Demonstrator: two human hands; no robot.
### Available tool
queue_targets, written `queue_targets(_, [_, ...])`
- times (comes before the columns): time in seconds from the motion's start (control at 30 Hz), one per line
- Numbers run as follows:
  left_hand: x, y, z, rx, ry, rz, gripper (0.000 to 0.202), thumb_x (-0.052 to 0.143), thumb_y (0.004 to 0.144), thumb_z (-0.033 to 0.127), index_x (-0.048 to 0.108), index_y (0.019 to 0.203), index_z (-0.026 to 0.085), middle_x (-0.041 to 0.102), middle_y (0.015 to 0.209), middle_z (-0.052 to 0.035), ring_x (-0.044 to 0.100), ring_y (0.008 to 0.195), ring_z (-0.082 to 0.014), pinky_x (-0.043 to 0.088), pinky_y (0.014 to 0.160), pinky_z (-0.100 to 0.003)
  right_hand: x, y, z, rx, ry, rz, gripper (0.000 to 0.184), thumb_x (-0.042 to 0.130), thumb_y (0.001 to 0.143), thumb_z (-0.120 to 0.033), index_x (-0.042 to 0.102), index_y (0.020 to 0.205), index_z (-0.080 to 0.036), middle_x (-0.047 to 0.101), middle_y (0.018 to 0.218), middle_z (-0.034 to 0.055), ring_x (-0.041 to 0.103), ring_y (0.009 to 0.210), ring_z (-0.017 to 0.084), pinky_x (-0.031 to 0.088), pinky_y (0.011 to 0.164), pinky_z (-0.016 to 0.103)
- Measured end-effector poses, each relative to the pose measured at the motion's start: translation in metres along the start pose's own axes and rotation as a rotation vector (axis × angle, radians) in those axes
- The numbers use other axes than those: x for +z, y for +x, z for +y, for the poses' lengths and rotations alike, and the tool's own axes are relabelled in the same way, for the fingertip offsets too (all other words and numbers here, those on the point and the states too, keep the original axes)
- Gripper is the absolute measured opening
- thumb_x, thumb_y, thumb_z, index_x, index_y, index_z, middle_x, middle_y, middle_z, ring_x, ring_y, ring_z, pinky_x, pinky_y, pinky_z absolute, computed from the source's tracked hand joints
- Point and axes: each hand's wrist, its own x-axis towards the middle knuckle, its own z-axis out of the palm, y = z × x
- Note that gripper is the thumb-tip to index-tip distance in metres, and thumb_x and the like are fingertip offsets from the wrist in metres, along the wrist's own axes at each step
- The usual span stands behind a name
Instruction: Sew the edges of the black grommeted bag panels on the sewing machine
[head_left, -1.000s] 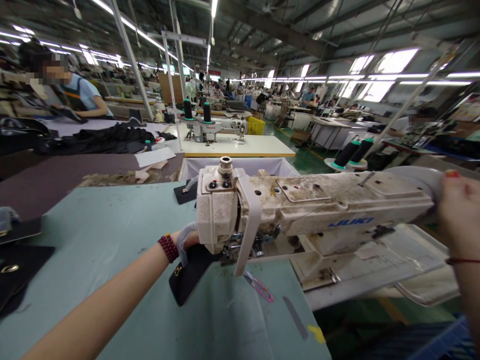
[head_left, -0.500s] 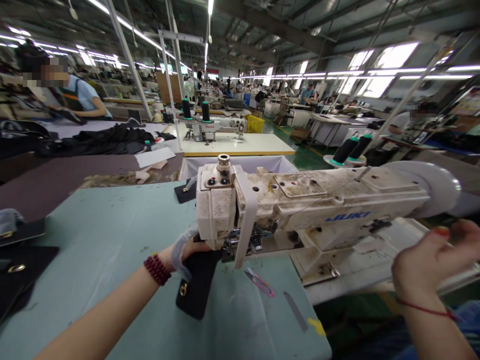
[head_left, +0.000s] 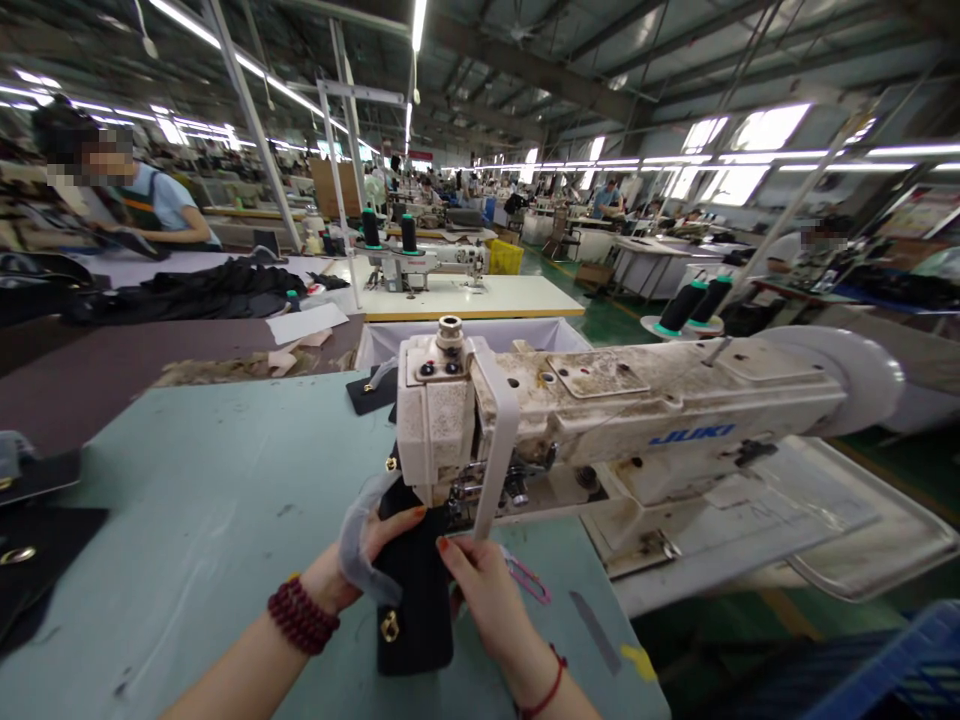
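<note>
A flat black panel [head_left: 416, 585] with gold-coloured metal fittings lies under the head of a white, stained sewing machine [head_left: 585, 400]. A handle wrapped in translucent film [head_left: 352, 545] arches off its left side. My left hand [head_left: 345, 570] reaches through this handle and holds the panel's left edge, thumb on top and the other fingers mostly hidden. At the right edge, close to the needle area, my right hand [head_left: 487, 595] pinches the panel between thumb and fingers. Pink-handled thread snips [head_left: 534, 582] rest on the table just beyond my right hand.
The pale green tabletop [head_left: 225, 500] carries more black pieces [head_left: 45, 560] at the left and another black piece [head_left: 367, 392] behind the machine head. Black thread cones [head_left: 682, 305] stand behind the machine. A co-worker [head_left: 150, 205] sits at the far left.
My right hand has come in from the far right and taken hold of the panel's right edge. The panel has turned straighter, and my left hand has shifted nearer to me along it.
</note>
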Motion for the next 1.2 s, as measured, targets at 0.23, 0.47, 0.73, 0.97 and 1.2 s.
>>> queue_targets(0.23, [-0.001, 0.005, -0.006, -0.075, -0.055, -0.009, 0.047, 0.074, 0.071, 0.045, 0.068, 0.117, 0.034, 0.072, 0.111, -0.0077, 0.067, 0.1, -0.0325, 0.056, 0.087, -0.045, 0.003, -0.002, -0.002, -0.053, -0.126, 0.07, 0.064, 0.052, 0.071, -0.077, 0.047, 0.061, -0.014, 0.038, 0.05, -0.0019, 0.036, 0.042, 0.006, 0.027, 0.039, 0.017])
queue_targets(0.47, [0.0, 0.006, 0.0, -0.078, -0.052, -0.026, 0.042, 0.072, 0.074, 0.04, 0.07, 0.114, 0.03, 0.073, 0.109, -0.0087, 0.067, 0.099, -0.0312, 0.054, 0.089, -0.044, 0.006, -0.002, -0.009, -0.048, -0.157, 0.108, 0.06, 0.051, 0.071, -0.073, 0.042, 0.056, -0.016, 0.033, 0.048, -0.0019, 0.033, 0.042, 0.006, 0.025, 0.039, 0.018])
queue_targets(0.73, [0.001, 0.006, -0.002, -0.101, -0.187, 0.046, 0.045, 0.075, 0.073, 0.025, 0.068, 0.116, 0.032, 0.073, 0.113, -0.0031, 0.066, 0.107, -0.0286, 0.046, 0.102, -0.046, 0.003, 0.005, -0.001, -0.078, -0.202, 0.147, 0.055, 0.051, 0.074, -0.067, 0.05, 0.06, -0.013, 0.036, 0.053, -0.0003, 0.033, 0.048, 0.006, 0.023, 0.042, 0.018])
queue_targets(0.97, [0.005, 0.007, 0.005, -0.119, -0.226, 0.09, 0.05, 0.078, 0.069, 0.026, 0.067, 0.118, 0.029, 0.073, 0.113, -0.0042, 0.064, 0.11, -0.0305, 0.046, 0.103, -0.048, 0.004, 0.006, -0.007, -0.121, -0.272, 0.173, 0.051, 0.048, 0.077, -0.06, 0.049, 0.059, -0.012, 0.035, 0.053, -0.0001, 0.03, 0.049, 0.006, 0.02, 0.044, 0.019])
queue_targets(1.2, [0.002, 0.009, -0.001, -0.127, -0.23, 0.136, 0.053, 0.082, 0.065, 0.028, 0.069, 0.116, 0.024, 0.075, 0.109, -0.0064, 0.066, 0.108, -0.0306, 0.045, 0.104, -0.046, 0.003, 0.006, -0.007, -0.184, -0.345, 0.242, 0.049, 0.045, 0.079, -0.055, 0.048, 0.057, -0.011, 0.039, 0.054, 0.0014, 0.031, 0.052, 0.006, 0.02, 0.047, 0.019])
